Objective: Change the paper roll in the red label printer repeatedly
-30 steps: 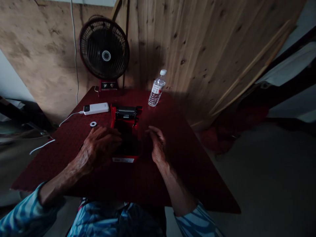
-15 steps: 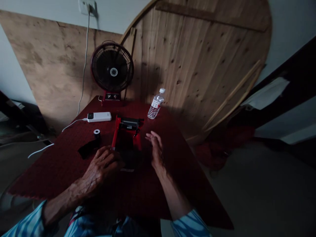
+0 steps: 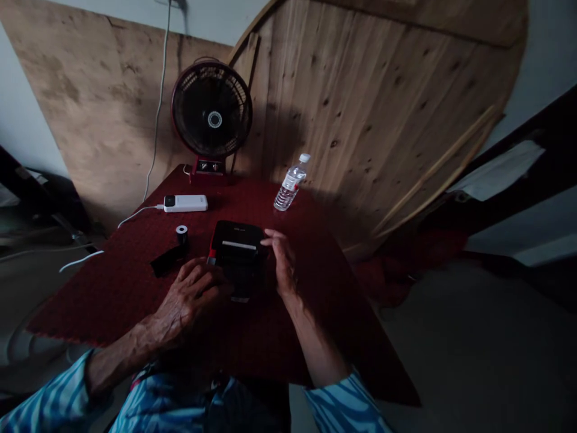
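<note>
A small red-and-black printer (image 3: 238,231) lies on the dark red table before me, its black lid down and a pale strip across its top. My left hand (image 3: 192,294) has its fingers bent around the printer's near left side; the fingertips are lost in shadow. On the right side my right hand (image 3: 282,261) reaches its fingers to the edge of the lid, thumb side facing inward, fingers extended. Left of the printer stands a small roll (image 3: 181,233) with a white end, and a dark strip (image 3: 167,260) trails from it on the table.
A white power bank (image 3: 186,203) with a cable plugged in lies at the back left. Behind it stands a dark red fan (image 3: 211,114). A clear water bottle (image 3: 290,186) stands at the back right. The table (image 3: 342,337) narrows toward a wooden panel (image 3: 360,120).
The printer's lid, raised before, has come down over its red interior. My right hand has moved slightly to the lid's edge, while my left stays at the near left side. The view has shifted.
</note>
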### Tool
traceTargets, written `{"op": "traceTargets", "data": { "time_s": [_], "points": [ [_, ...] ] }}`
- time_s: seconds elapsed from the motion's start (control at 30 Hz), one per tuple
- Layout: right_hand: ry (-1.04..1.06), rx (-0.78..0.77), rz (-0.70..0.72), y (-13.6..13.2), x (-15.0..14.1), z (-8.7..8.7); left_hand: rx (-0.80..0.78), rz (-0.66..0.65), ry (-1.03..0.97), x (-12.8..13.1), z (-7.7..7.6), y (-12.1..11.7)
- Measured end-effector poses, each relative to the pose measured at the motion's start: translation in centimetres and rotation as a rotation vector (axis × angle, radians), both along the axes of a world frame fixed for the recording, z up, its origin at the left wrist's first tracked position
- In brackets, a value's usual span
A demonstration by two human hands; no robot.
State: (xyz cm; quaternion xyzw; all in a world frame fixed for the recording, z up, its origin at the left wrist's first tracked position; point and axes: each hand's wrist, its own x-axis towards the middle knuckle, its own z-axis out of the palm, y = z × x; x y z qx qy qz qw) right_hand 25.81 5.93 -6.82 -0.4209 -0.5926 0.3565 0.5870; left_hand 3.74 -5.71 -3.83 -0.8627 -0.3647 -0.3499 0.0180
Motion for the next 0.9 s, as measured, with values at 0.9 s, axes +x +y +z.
{"op": "traceTargets", "data": {
  "time_s": [0.9],
  "points": [
    [0.194, -0.192, 0.033, -1.8, -1.1, -2.0, -0.942, 0.127, -0.81, -0.8, 1.2, 6.4]
  ]
}}
